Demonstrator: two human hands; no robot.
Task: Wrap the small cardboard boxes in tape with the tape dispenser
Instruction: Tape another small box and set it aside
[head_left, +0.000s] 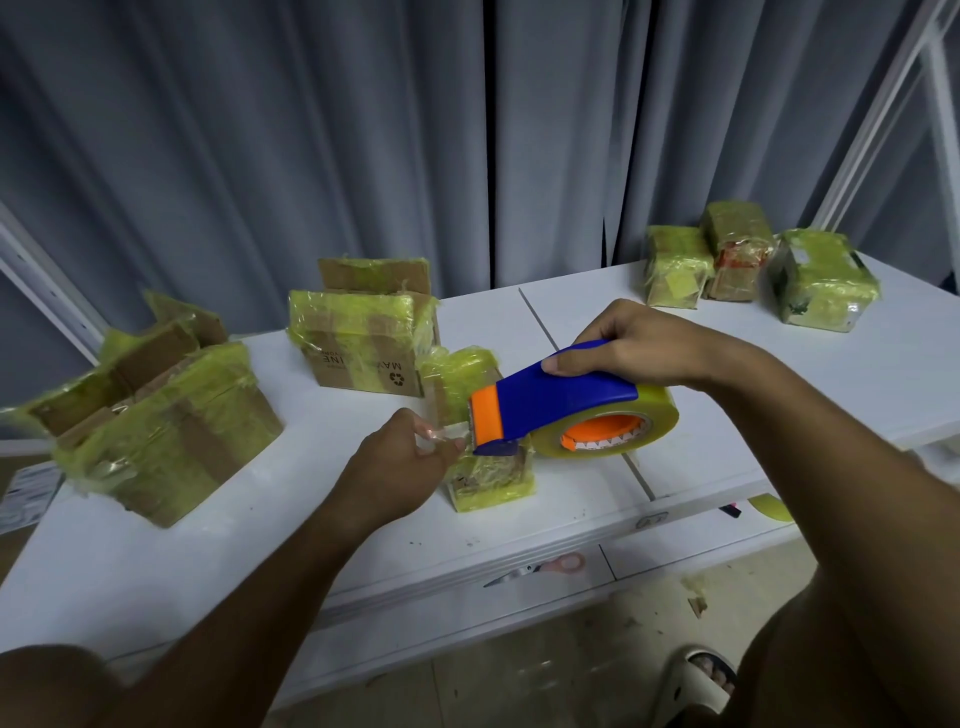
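Head: tape dispenser (561, 402) in right grip (631, 340)

The right hand (631, 340) grips the blue handle of the tape dispenser (558, 402), held above the middle of the white counter (810, 374). The left hand (410, 449) pinches the free end of clear tape (448, 435) at the dispenser's orange nose, over a small tape-wrapped box (493, 480). 3 wrapped boxes (758, 265) sit at the counter's far right corner; 2 larger open cardboard boxes (156, 421) stand towards its left edge.
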